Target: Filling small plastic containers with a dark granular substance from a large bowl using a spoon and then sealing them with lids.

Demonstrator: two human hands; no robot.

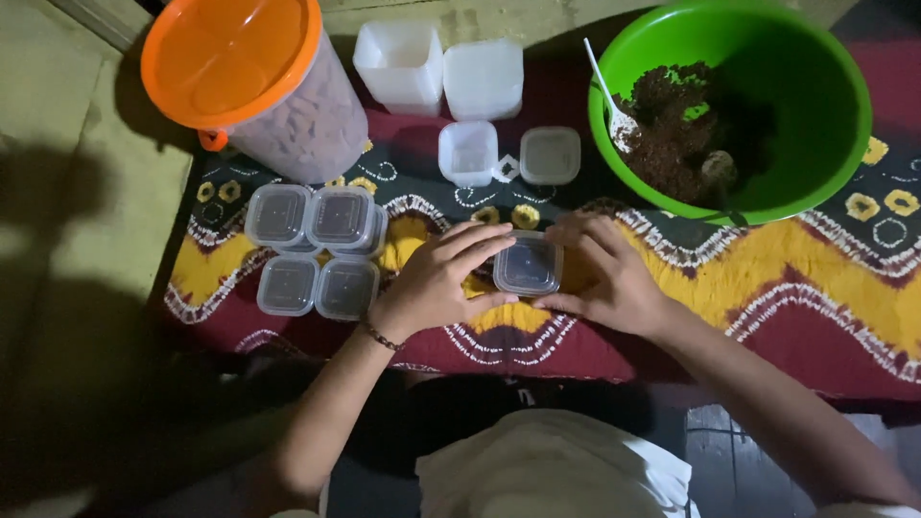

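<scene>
My left hand point(436, 278) and right hand point(604, 273) press curled fingers onto the lid of a small square clear plastic container point(528, 266) on the patterned batik cloth point(787, 278), apparently sealing it; left of it sit four closed containers point(315, 251), calling for firm even pressure.

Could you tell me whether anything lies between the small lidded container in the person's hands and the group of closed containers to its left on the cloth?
Only the left hand does: it rests against the small lidded container on the side facing the closed containers. The right hand touches its other side. Otherwise only patterned cloth shows in the gap.
</scene>
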